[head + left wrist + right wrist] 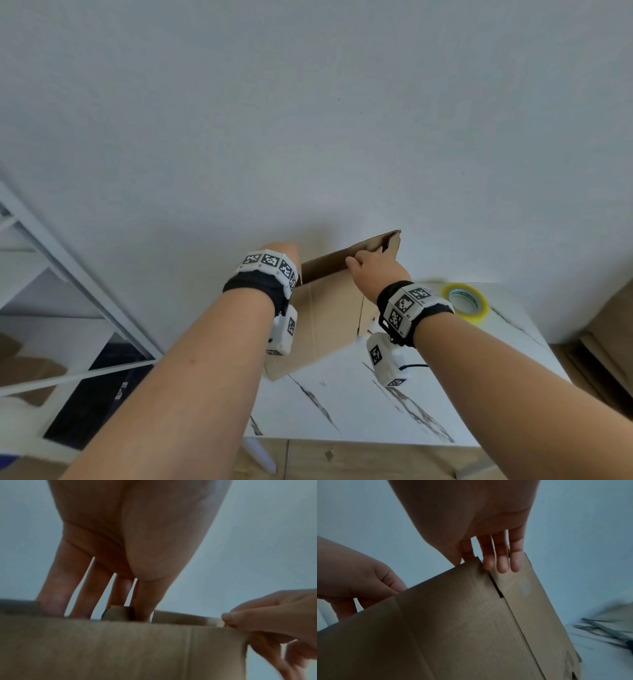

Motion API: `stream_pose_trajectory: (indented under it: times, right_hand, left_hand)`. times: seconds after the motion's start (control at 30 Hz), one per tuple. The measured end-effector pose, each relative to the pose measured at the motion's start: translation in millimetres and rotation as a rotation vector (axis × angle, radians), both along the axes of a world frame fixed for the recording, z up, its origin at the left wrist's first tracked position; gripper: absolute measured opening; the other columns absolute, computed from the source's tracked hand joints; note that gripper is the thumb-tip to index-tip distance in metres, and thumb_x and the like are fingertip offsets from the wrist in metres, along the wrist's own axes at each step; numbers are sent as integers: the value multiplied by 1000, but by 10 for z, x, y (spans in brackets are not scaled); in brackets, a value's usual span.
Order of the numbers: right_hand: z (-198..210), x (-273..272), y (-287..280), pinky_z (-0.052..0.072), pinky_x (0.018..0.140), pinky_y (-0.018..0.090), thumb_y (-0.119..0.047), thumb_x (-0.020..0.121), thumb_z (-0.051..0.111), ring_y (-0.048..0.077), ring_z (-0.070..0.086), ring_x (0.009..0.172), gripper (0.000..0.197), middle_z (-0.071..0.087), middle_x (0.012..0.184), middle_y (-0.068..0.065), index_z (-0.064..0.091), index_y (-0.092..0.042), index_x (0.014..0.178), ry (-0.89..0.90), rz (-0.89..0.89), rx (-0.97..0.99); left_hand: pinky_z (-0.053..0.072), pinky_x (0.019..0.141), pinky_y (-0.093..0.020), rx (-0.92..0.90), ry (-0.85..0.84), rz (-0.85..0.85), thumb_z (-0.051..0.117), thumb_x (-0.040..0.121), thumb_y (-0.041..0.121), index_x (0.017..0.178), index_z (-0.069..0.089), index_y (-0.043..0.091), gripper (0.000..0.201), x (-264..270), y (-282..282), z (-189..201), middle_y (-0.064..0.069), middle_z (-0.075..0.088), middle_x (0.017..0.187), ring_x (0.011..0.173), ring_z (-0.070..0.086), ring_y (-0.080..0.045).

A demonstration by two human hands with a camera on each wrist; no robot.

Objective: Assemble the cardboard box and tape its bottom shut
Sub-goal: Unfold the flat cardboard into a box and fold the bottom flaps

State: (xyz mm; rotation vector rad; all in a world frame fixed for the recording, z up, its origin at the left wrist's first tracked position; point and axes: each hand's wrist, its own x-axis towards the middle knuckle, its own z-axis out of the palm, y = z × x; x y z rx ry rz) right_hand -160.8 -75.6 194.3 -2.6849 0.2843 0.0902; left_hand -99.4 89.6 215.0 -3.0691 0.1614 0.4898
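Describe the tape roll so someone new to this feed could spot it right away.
Start at the white marble-patterned table against the wall. The cardboard box stands on it, held by both hands; look past the right hand to the table's far right corner. The tape lies flat there: the only round thing, a clear yellowish ring with a green and white core.

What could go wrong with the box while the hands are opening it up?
The cardboard box stands tilted on one lower corner near the table edge, so it might slip off. The right hand and left hand grip only its thin top edge, which could bend or tear. The tape roll lies close behind the right wrist and could get knocked.
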Motion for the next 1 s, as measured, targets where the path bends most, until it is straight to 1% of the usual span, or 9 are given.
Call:
stream_pose_trajectory:
  times: [0.07, 0.2, 0.3, 0.4, 0.53, 0.6, 0.7, 0.87, 1.0]
  right_hand:
    - [19, -81, -50, 52, 79, 38, -42, 100, 29, 26, 58, 78, 39, 59, 91, 8, 55, -15, 91, 77, -22, 47]
    - [37, -189, -112, 54, 82, 36, -25, 87, 40, 24, 70, 78, 28, 75, 74, 7, 59, -9, 75, 120, -129, 299]
    - [45, -253, -133, 56, 82, 38, -23, 81, 43, 23, 71, 76, 25, 74, 68, 6, 59, -9, 68, 67, -211, 325]
    - [52, -313, -216, 57, 78, 37, -22, 80, 44, 22, 72, 70, 30, 73, 63, 7, 66, -5, 68, 41, -278, 322]
    - [90, -375, -339, 57, 70, 31, -20, 81, 44, 22, 71, 68, 34, 72, 60, 7, 71, -1, 71, 24, -346, 343]
    - [106, -399, -368, 55, 68, 29, -19, 82, 45, 22, 69, 67, 33, 73, 64, 8, 71, -1, 74, 24, -353, 330]
    - [108, -420, -399, 57, 77, 36, -21, 82, 46, 24, 70, 76, 29, 73, 77, 11, 68, -2, 81, 12, -360, 308]
    - [74, -455, -474, 56, 82, 39, -20, 86, 46, 27, 70, 82, 29, 73, 83, 13, 66, -1, 83, 16, -344, 291]
    - [35, -480, -518, 56, 79, 36, -22, 86, 46, 28, 69, 82, 34, 73, 85, 14, 70, 2, 85, 19, -342, 269]
  left_hand:
    - [36, 48, -22, -23, -9, 1, 61, 87, 24, 54, 42, 15, 40, 6, 48, -30, 1, 44, 54, 46, 42, -14]
    - [31, 41, -19, 49, -12, -104, 62, 87, 23, 52, 42, 14, 42, -67, 16, 30, 2, 45, 41, 43, 40, -13]
    - [40, 49, -21, 68, 53, -121, 64, 86, 22, 55, 42, 14, 38, -182, -30, 90, -3, 46, 53, 49, 41, -13]
    - [57, 70, -28, 97, 194, -150, 74, 64, 47, 64, 66, 14, 33, -272, -53, 167, -1, 70, 67, 63, 66, -17]
    - [55, 83, -33, 166, 318, -160, 71, 62, 61, 62, 63, 23, 38, -504, -107, 342, 3, 70, 77, 79, 68, -22]
    - [57, 82, -38, 162, 365, -111, 74, 51, 55, 58, 68, 21, 35, -592, -119, 376, 2, 72, 71, 69, 69, -21]
    - [56, 70, -28, 184, 298, -130, 67, 60, 42, 59, 67, 18, 24, -653, -139, 361, 3, 68, 58, 58, 65, -18]
    - [53, 79, -28, 57, 476, -150, 66, 74, 60, 96, 74, 20, 47, -705, -188, 291, 2, 72, 99, 92, 67, -18]
    - [51, 88, -30, 35, 512, -203, 58, 51, 86, 83, 77, 30, 67, -765, -213, 278, 7, 71, 106, 93, 67, -15]
